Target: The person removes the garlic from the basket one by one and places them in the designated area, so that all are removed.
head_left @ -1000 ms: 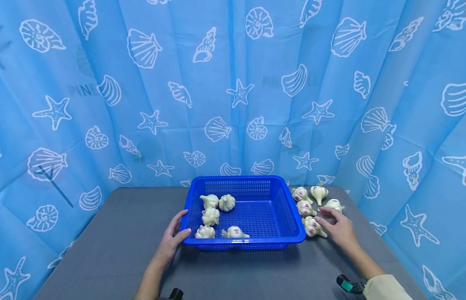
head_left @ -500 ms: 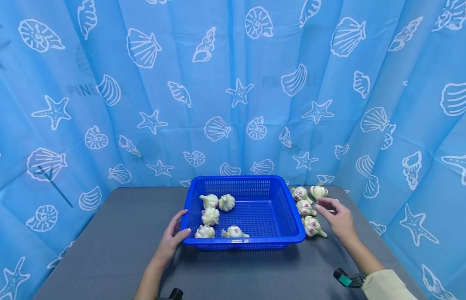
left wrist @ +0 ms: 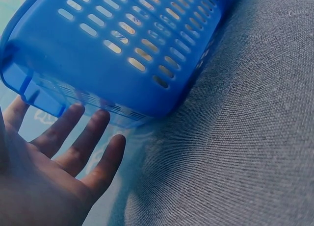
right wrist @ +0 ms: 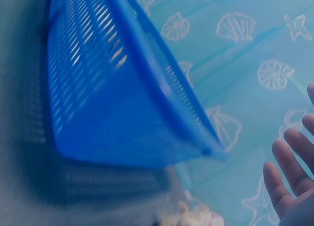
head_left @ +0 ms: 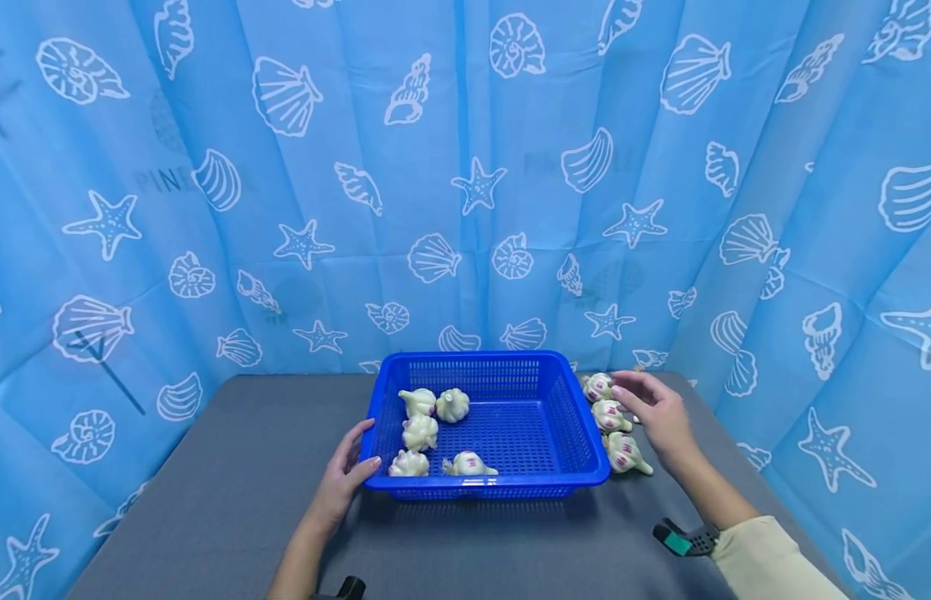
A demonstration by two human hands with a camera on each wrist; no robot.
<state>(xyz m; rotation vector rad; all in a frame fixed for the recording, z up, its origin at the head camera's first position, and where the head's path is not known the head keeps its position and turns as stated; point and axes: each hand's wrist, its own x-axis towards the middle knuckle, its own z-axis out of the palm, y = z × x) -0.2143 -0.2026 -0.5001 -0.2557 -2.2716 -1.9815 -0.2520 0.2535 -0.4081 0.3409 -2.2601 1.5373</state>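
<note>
A blue plastic basket (head_left: pixel 483 481) with slotted walls stands on the table, with several garlic bulbs (head_left: pixel 420 433) inside, mostly along its left side. My left hand (head_left: pixel 339 487) holds the basket's front left corner, thumb on the rim and the other fingers along the outer side. Right of the basket, my right hand (head_left: pixel 663 421) hovers with fingers extended, fingertips at the far garlic bulb (head_left: pixel 598 386). Nearer bulbs, a middle one (head_left: pixel 610 415) and a front one (head_left: pixel 626 454), lie along the basket's wall. Other bulbs there are mostly hidden behind this hand. A blurred garlic bulb (right wrist: pixel 194 217) shows low in the right wrist view.
A grey cloth (head_left: pixel 210 500) covers the table. Right behind it hangs a blue shell-patterned curtain (head_left: pixel 405 183), which also closes in both sides. Dark wrist camera mounts (head_left: pixel 686 537) sit on the forearms.
My right hand has moved away from me and to the left, from the front bulb to the far one, covering the bulbs at the back right. Left hand and basket stay put.
</note>
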